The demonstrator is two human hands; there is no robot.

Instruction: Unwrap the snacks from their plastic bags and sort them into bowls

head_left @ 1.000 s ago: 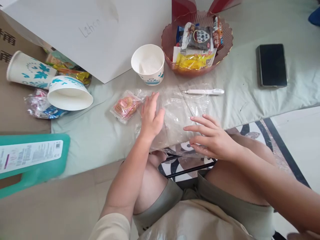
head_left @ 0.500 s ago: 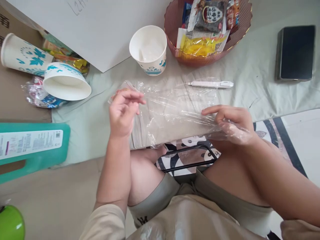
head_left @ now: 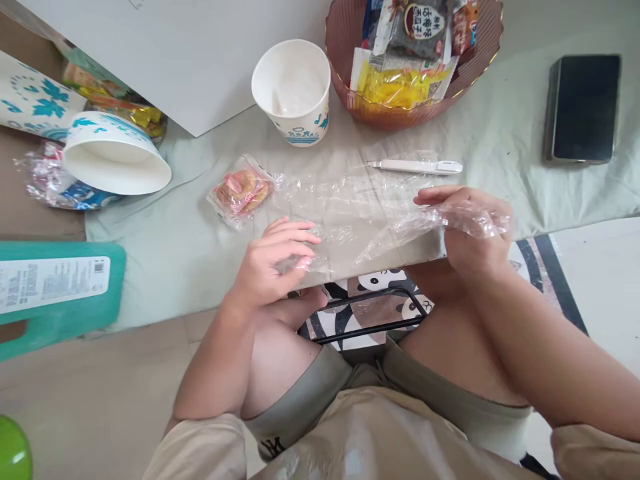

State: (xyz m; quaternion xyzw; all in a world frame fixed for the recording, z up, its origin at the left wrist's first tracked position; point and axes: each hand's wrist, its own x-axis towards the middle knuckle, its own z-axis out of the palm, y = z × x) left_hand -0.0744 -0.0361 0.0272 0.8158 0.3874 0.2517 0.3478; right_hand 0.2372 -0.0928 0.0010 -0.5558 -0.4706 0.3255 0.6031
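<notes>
Clear plastic film drapes over the right hand, whose grip cannot be determined, and extends leftward along the near edge of the table toward the loosely open left hand.

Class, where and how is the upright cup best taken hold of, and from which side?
Probably high on the outer wall, from the near side. The cup stands upright and widens upward, so a wrapping grip should suit it. The bowl crowds its right, the white panel its left rear. The left hand seems freer, since film lies over part of the right hand.
</notes>
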